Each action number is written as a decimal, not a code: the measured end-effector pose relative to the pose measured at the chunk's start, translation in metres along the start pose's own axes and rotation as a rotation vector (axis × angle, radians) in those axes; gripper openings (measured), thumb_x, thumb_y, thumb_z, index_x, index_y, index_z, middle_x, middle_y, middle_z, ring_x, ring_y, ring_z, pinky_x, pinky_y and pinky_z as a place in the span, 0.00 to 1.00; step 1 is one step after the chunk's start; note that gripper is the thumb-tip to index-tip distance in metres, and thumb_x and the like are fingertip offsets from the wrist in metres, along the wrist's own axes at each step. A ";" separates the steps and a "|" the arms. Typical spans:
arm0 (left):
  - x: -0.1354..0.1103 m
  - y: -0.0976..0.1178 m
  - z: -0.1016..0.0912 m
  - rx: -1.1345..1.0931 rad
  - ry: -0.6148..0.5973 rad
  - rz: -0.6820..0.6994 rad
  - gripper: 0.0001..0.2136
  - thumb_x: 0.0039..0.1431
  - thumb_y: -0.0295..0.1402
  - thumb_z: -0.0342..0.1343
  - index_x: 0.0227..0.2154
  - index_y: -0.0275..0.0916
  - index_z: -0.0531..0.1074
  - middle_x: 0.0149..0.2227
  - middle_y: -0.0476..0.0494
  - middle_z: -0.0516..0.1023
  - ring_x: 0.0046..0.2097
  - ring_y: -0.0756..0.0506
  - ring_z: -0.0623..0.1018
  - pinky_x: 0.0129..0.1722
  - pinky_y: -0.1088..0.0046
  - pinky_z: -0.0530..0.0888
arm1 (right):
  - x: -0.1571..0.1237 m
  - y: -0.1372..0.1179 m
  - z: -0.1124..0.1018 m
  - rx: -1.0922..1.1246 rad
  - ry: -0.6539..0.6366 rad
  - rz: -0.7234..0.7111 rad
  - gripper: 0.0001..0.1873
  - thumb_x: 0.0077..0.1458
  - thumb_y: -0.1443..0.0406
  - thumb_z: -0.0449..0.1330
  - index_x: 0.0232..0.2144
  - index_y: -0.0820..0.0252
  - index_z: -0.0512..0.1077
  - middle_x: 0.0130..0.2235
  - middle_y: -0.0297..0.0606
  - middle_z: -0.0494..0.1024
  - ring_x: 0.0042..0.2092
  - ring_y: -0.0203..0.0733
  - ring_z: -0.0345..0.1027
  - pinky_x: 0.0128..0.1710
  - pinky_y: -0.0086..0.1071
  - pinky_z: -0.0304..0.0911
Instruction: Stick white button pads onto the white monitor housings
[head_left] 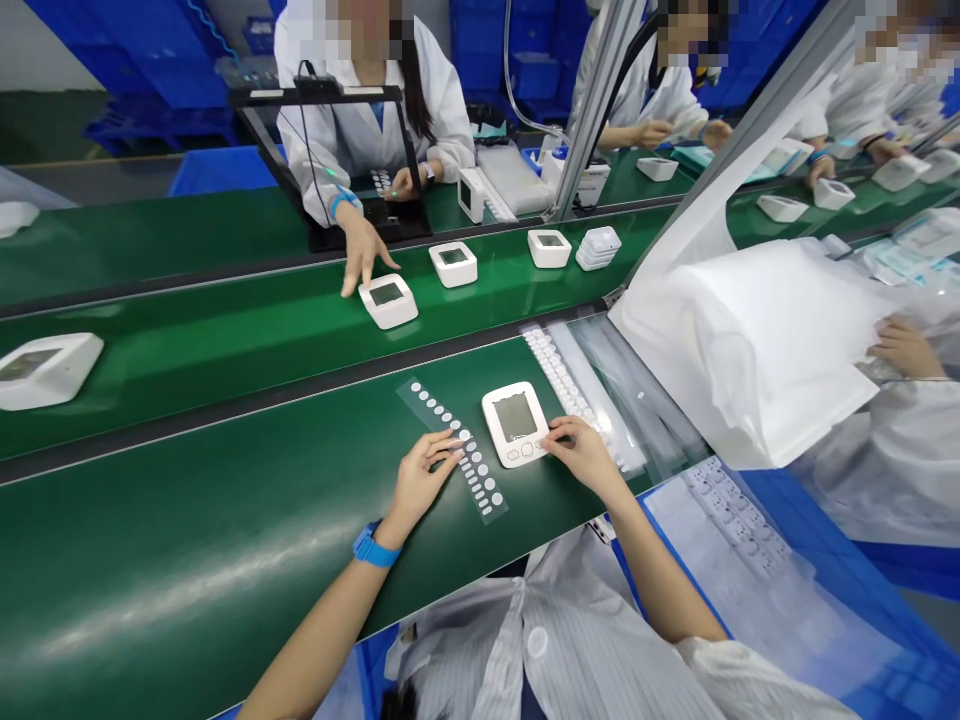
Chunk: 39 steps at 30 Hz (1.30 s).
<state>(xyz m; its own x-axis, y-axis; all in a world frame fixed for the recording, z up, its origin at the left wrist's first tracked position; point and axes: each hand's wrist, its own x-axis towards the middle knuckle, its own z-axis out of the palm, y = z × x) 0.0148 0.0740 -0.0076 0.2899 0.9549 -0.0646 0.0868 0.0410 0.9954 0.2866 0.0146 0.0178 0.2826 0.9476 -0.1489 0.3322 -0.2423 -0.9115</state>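
Note:
A white device with a grey screen and round buttons (516,424) lies on the green belt (225,520) in front of me. My right hand (581,455) rests against its right lower corner, fingers pinched together at the edge. My left hand (424,478) lies on a clear strip of round white stickers (459,452) left of the device, fingertips pressed on the dots. A second clear sheet of small white stickers (570,385) lies right of the device.
Across the belt a person's hand (362,258) reaches toward another white device (388,300); more devices (453,264) (46,368) ride the belt. Large white foam sheets (757,350) lie at right, held by another person. A blue tray (787,600) sits at lower right.

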 end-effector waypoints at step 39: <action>0.001 -0.001 0.000 -0.001 0.004 -0.012 0.20 0.50 0.38 0.64 0.45 0.36 0.70 0.42 0.37 0.81 0.47 0.41 0.80 0.48 0.60 0.77 | 0.006 0.011 -0.004 0.101 -0.090 0.061 0.17 0.46 0.56 0.66 0.34 0.58 0.67 0.33 0.35 0.75 0.37 0.41 0.72 0.37 0.34 0.68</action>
<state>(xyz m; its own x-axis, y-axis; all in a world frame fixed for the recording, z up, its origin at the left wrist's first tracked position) 0.0151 0.0751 -0.0084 0.2849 0.9555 -0.0764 0.0892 0.0529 0.9946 0.2955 0.0168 0.0080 0.2161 0.9477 -0.2349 0.2233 -0.2822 -0.9330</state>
